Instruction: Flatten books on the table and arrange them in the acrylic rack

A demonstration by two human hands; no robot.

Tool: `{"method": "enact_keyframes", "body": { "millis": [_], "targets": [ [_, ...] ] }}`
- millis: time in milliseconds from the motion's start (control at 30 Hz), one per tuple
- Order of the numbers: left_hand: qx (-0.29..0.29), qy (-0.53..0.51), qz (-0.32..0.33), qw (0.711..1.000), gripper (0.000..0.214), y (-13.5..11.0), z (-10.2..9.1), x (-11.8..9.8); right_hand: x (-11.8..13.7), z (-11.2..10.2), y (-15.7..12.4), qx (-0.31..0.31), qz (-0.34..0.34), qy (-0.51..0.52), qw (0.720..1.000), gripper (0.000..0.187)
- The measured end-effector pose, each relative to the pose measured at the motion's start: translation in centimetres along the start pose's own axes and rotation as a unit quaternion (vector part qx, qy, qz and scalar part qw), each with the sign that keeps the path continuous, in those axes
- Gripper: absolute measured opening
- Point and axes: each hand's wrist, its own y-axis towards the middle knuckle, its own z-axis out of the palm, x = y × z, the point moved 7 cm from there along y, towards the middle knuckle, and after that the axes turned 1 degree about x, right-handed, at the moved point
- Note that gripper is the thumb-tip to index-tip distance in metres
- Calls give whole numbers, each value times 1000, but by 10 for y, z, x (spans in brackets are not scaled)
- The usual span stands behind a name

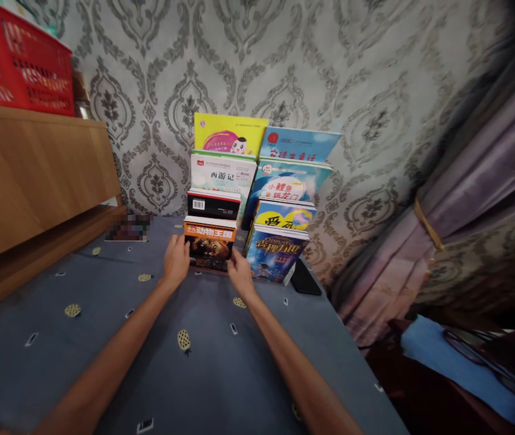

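My left hand (176,261) and my right hand (240,271) grip the two sides of an orange-topped book with a lion on its cover (209,241). It stands upright as the front book of the left row, on a grey-blue patterned bedspread (203,362). Behind it rise a black book (213,204), a white book (222,172) and a yellow book (229,133). Beside them, a right row holds a dark blue book (275,251), a yellow-and-blue book (285,214), a teal book (291,181) and a light blue book (300,145).
A flat black object (305,279) lies right of the books. A wooden headboard (26,175) with a red basket (17,60) on top stands at the left. Patterned wallpaper is behind, a purple curtain (457,199) hangs at the right, and a blue cloth (457,368) lies lower right.
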Motion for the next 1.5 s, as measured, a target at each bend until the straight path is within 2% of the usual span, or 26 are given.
{"method": "enact_keyframes", "body": {
  "millis": [300,567,933,1167,1333,1500],
  "targets": [
    [19,19,-1,1000,25,1,2,6,-5,2,-7,-52,21,-10,998,54],
    [19,11,4,1000,32,-7,2,7,-10,4,-7,-33,1,7,999,58],
    [19,23,12,999,33,-13,4,9,-13,6,-7,-45,3,13,999,58],
    [16,-11,23,1000,35,-14,3,14,-11,5,-11,-48,11,-3,999,56],
    [10,-44,16,999,37,-14,4,31,-9,9,-26,-73,-4,-15,997,61],
    [31,-18,-30,999,38,-17,11,68,-3,16,-57,-69,-34,-42,996,63]
  ]
}}
